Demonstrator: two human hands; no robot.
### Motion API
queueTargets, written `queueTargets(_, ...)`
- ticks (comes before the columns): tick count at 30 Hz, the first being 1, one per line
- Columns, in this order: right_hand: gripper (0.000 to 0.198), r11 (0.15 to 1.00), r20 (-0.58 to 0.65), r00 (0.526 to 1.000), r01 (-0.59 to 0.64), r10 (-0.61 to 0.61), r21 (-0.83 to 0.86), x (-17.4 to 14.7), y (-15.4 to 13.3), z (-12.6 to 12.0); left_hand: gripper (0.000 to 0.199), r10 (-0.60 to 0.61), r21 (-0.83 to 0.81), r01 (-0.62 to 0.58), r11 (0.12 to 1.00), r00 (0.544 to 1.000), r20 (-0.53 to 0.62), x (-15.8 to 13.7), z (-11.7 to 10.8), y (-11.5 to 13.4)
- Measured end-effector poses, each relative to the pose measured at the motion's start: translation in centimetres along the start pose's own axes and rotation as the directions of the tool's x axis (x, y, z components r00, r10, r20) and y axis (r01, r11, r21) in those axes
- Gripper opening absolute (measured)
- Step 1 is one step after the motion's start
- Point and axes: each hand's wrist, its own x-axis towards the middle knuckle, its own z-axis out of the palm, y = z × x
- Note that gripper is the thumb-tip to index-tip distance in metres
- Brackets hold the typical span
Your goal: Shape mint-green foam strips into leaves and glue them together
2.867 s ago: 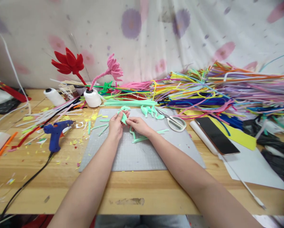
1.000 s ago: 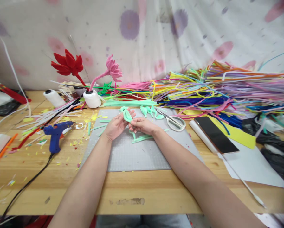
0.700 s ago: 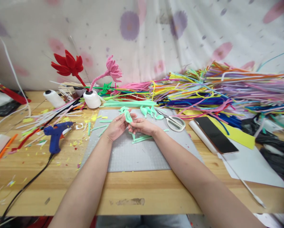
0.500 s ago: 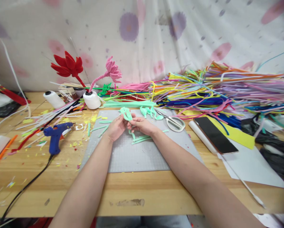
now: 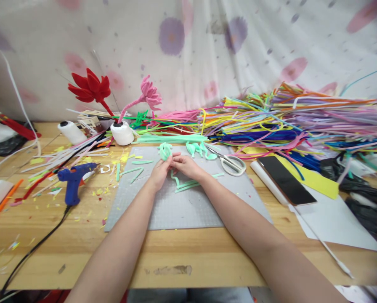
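Observation:
A mint-green pipe-cleaner flower [image 5: 165,150] is held above the grey cutting mat [image 5: 188,210]. My left hand [image 5: 161,171] is closed around its base. My right hand [image 5: 186,165] pinches at the same base, its fingertips against the left ones; the exact grip there is hidden. Bent mint-green pipe cleaners [image 5: 188,185] lie on the mat just below my hands, and a V-shaped one [image 5: 134,171] lies to the left. Mint-green petal shapes [image 5: 198,149] rest behind my right hand, beside the scissors [image 5: 231,163].
A blue glue gun [image 5: 72,182] stands left of the mat, its black cord running to the front. Red [image 5: 92,85] and pink [image 5: 150,93] flowers stand in a white spool [image 5: 122,133]. Colourful pipe cleaners [image 5: 258,118] pile along the back. A phone [image 5: 285,179] lies to the right.
My left hand has turned and shifted slightly right, closer to my right hand. The flower has tipped more upright, showing its rounded top. The things on the table have stayed put.

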Motion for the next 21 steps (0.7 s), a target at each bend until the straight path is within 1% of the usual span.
queueTargets(3,0.029,0.976,-0.016,0.999,0.026,-0.030,-0.214,-0.3,-0.7,-0.8,0.033,0.023,-0.036,-0.024,0.999,0.999,-0.033,0.1,0.1,0.2)
queueTargets(5,0.025,0.931,-0.052,0.994,0.069,-0.093,-0.359,-0.6,-1.6,-1.6,0.027,0.054,-0.064,-0.059,0.996,0.996,-0.074,0.3,0.0,0.3)
queueTargets(6,0.025,0.914,-0.080,0.989,0.083,-0.125,-0.396,-0.8,-2.1,-2.0,0.024,0.064,-0.079,-0.071,0.994,0.993,-0.096,0.3,-0.1,0.4)
queueTargets(8,0.024,0.917,-0.166,0.975,0.071,-0.146,-0.393,-1.1,-3.1,-2.8,0.021,0.054,-0.102,-0.067,0.993,0.990,-0.127,0.5,-0.3,0.6)
queueTargets(10,0.025,0.935,-0.238,0.958,0.072,-0.161,-0.347,-1.1,-3.7,-3.0,0.020,-0.010,-0.117,-0.002,0.993,0.994,-0.105,0.4,-0.5,0.8)
queueTargets(12,0.025,0.945,-0.269,0.947,0.085,-0.175,-0.316,-1.0,-3.9,-2.7,0.021,-0.116,-0.131,0.113,0.985,0.993,-0.019,0.3,-0.5,1.0)
queueTargets(14,0.025,0.950,-0.274,0.947,0.080,-0.167,-0.303,-0.8,-3.7,-1.9,0.022,-0.220,-0.128,0.231,0.964,0.971,0.097,0.0,-0.4,1.2)
queueTargets(16,0.021,0.958,-0.282,0.949,0.059,-0.141,-0.282,-0.5,-3.3,-1.2,0.023,-0.281,-0.104,0.302,0.947,0.943,0.181,-0.3,-0.3,1.3)
queueTargets(17,0.020,0.959,-0.291,0.947,0.052,-0.136,-0.277,-0.4,-3.1,-1.0,0.025,-0.296,-0.091,0.319,0.943,0.933,0.203,-0.4,-0.2,1.3)
queueTargets(19,0.018,0.956,-0.329,0.934,0.039,-0.139,-0.292,-0.3,-2.9,-0.9,0.029,-0.303,-0.077,0.323,0.943,0.931,0.202,-0.4,-0.1,1.1)
queueTargets(21,0.018,0.944,-0.372,0.917,0.018,-0.148,-0.330,-0.3,-2.8,-1.2,0.031,-0.274,-0.079,0.285,0.955,0.953,0.133,-0.2,0.0,0.8)
